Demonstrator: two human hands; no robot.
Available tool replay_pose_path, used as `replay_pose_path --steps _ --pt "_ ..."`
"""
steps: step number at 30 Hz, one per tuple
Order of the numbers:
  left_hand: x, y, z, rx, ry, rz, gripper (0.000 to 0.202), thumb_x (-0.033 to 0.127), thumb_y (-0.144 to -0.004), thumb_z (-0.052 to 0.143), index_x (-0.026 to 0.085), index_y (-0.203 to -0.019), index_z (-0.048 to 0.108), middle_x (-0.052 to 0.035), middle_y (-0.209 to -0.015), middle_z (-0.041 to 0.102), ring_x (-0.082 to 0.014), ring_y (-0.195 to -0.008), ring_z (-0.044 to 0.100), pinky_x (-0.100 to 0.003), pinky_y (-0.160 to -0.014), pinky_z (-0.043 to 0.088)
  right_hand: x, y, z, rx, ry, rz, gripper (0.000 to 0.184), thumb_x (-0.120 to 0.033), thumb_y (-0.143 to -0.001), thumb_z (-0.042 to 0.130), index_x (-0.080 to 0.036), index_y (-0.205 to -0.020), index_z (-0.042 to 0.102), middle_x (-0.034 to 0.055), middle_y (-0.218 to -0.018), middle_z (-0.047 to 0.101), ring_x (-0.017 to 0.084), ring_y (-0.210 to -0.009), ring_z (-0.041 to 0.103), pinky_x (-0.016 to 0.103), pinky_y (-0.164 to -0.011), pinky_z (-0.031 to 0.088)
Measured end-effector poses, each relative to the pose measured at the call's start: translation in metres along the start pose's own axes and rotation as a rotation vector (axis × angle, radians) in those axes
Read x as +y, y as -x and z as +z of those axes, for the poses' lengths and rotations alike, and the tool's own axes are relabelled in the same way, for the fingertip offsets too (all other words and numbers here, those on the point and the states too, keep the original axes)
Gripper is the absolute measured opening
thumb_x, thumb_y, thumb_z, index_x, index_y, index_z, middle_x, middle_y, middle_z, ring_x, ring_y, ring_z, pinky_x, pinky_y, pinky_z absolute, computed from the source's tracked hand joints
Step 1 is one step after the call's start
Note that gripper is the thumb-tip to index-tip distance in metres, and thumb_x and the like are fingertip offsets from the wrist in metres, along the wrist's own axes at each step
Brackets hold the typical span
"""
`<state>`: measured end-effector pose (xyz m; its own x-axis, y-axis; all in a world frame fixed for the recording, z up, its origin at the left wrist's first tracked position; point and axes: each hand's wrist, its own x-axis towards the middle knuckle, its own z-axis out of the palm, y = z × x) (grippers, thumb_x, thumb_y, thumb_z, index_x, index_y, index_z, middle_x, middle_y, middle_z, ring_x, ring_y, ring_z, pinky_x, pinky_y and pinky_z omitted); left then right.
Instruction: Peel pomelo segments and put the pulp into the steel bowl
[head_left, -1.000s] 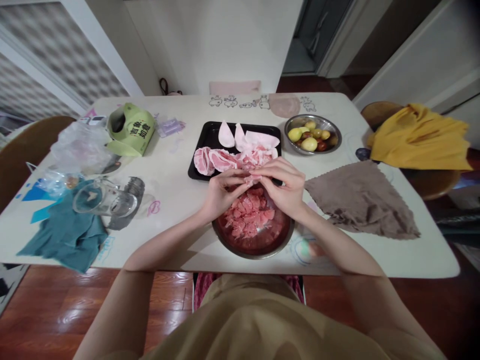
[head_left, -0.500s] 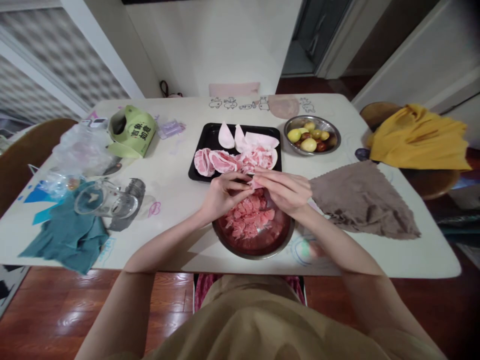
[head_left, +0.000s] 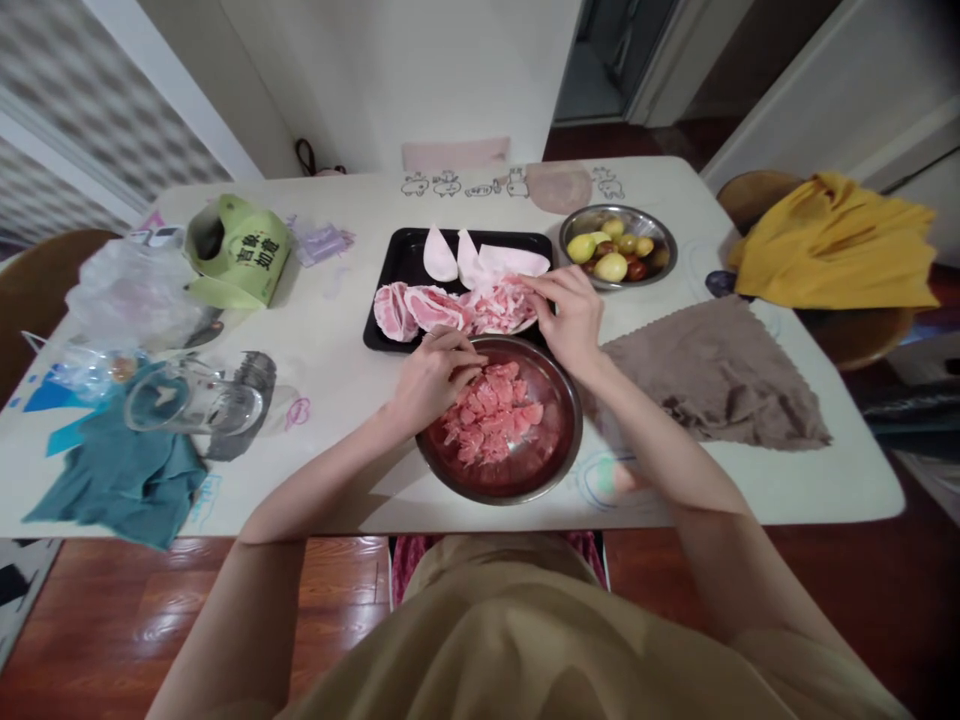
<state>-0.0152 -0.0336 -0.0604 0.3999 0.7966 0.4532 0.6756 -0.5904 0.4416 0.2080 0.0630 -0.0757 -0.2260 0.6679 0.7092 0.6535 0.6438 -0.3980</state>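
My left hand [head_left: 435, 382] is over the left rim of a steel bowl [head_left: 499, 495], its fingers curled together; what they hold, if anything, is hidden. In the bowl lies a heap of peeled pink pomelo flesh [head_left: 491, 415]. My right hand [head_left: 574, 318] reaches over the right side of a black tray [head_left: 386, 270]. Its thumb and fingertips pinch at the pile of torn pomelo membrane [head_left: 504, 303] there. Unpeeled pomelo segments [head_left: 435, 308] rest on the tray's left, with pale rind pieces [head_left: 441, 258] behind them.
A steel bowl of green and brown fruit [head_left: 616, 250] stands behind my right hand. A brown cloth [head_left: 720, 380] lies to the right. On the left are a glass jug [head_left: 195, 398], a teal cloth [head_left: 120, 470], a plastic bag [head_left: 135, 295] and a green paper bag [head_left: 240, 255].
My hands were together above the bowl on a pale pink piece. They have parted: the right moved forward to the membrane pile, while the left stayed by the bowl's rim. The view shifted slightly.
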Motion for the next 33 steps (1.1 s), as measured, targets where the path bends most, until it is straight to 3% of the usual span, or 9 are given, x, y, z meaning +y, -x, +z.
replay_pose_path --steps 3,6,13,19,27,30,33 --pt "0.001 0.001 0.0 -0.006 -0.069 0.043 0.018 0.019 -0.098 0.062 0.019 -0.1 0.08 -0.0063 -0.092 0.072 -0.0193 -0.091 0.062 -0.038 -0.088 0.055 0.007 0.001 0.003 -0.044 -0.042 -0.001 0.033 -0.017 -0.096 0.051 -0.027 -0.117 0.075 0.0048 -0.097 0.075 0.023 -0.094 0.064 0.039 -0.086 0.052" --pt "0.003 0.001 -0.002 0.006 -0.136 0.065 0.014 0.021 -0.096 0.066 0.019 -0.092 0.079 -0.0071 -0.096 0.072 -0.0226 -0.101 0.061 -0.038 -0.089 0.055 0.011 0.001 0.003 -0.07 -0.059 -0.01 0.038 -0.015 -0.096 0.049 -0.028 -0.122 0.073 0.0044 -0.098 0.074 0.023 -0.095 0.065 0.038 -0.087 0.053" --pt "0.008 0.0 -0.007 -0.074 -0.131 0.034 0.02 0.017 -0.096 0.062 0.017 -0.11 0.076 -0.0095 -0.111 0.073 -0.0246 -0.11 0.061 -0.044 -0.1 0.054 0.014 0.002 0.002 -0.086 -0.043 0.057 0.033 -0.026 -0.097 0.052 -0.029 -0.125 0.069 0.0071 -0.104 0.071 0.028 -0.102 0.063 0.048 -0.095 0.052" --pt "0.01 0.0 -0.007 -0.114 -0.098 0.04 0.02 0.019 -0.099 0.058 0.018 -0.107 0.077 -0.0082 -0.113 0.073 -0.025 -0.114 0.062 -0.044 -0.103 0.053 0.017 0.004 0.006 -0.153 -0.112 0.102 0.035 -0.029 -0.103 0.041 -0.028 -0.123 0.07 0.0088 -0.106 0.072 0.029 -0.106 0.061 0.052 -0.099 0.051" --pt "0.009 -0.002 -0.018 -0.155 -0.081 0.032 0.018 0.023 -0.099 0.061 0.019 -0.107 0.076 -0.0094 -0.118 0.073 -0.0267 -0.121 0.061 -0.047 -0.107 0.052 0.011 -0.006 -0.016 -0.322 0.006 0.092 0.037 -0.027 -0.104 0.041 -0.035 -0.134 0.061 0.0049 -0.118 0.071 0.023 -0.111 0.056 0.043 -0.101 0.049" --pt "0.01 -0.002 -0.021 -0.216 -0.09 0.052 0.02 0.019 -0.1 0.056 0.018 -0.109 0.075 -0.0089 -0.118 0.072 -0.0253 -0.12 0.063 -0.045 -0.108 0.052 0.016 -0.005 -0.019 -0.294 0.026 0.069 0.032 -0.033 -0.104 0.046 -0.027 -0.13 0.064 0.0096 -0.111 0.071 0.027 -0.109 0.054 0.047 -0.099 0.046" --pt "0.011 -0.003 -0.023 -0.245 -0.083 0.068 0.022 0.013 -0.1 0.054 0.018 -0.111 0.073 -0.0086 -0.121 0.072 -0.0246 -0.122 0.062 -0.043 -0.108 0.053 0.021 -0.006 -0.024 -0.247 0.032 0.044 0.031 -0.04 -0.103 0.049 -0.028 -0.127 0.065 0.0103 -0.107 0.069 0.03 -0.11 0.053 0.05 -0.099 0.043"
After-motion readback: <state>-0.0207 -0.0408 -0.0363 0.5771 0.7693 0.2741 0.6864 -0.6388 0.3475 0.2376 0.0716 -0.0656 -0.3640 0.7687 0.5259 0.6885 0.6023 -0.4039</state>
